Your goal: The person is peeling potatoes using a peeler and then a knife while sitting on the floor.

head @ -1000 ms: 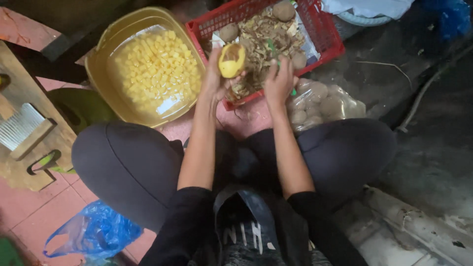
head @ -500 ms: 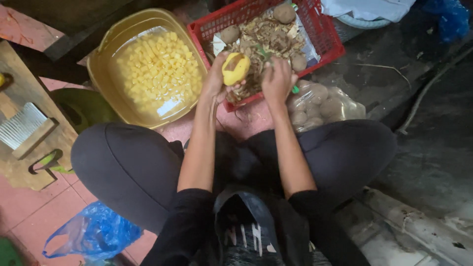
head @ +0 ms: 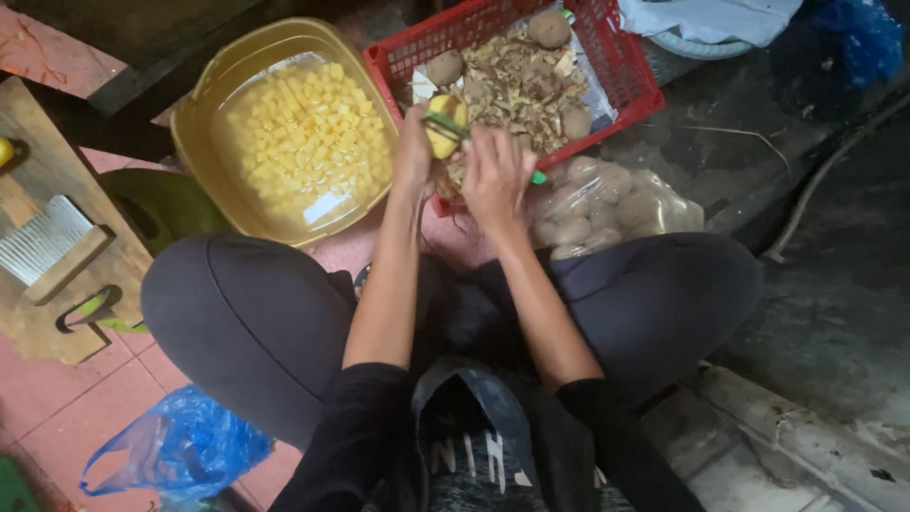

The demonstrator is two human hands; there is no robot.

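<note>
My left hand (head: pixel 414 149) holds a partly peeled yellow potato (head: pixel 442 136) over the near edge of a red plastic basket (head: pixel 626 85). My right hand (head: pixel 495 175) grips a green-handled peeler (head: pixel 455 130), whose blade lies across the potato. The basket holds brown peelings and a few unpeeled potatoes (head: pixel 549 28). To the left stands a yellow tub (head: pixel 204 142) of water filled with cut yellow potato cubes (head: pixel 303 133).
A clear bag of unpeeled potatoes (head: pixel 607 204) lies by my right knee. On the left is a wooden board with a metal grater (head: pixel 43 242) and a green stool (head: pixel 166 204). A blue plastic bag (head: pixel 180 446) lies near my left knee. Dark wet floor lies to the right.
Both hands have shifted slightly; the peeler blade now lies across the potato, which has turned in my left hand.
</note>
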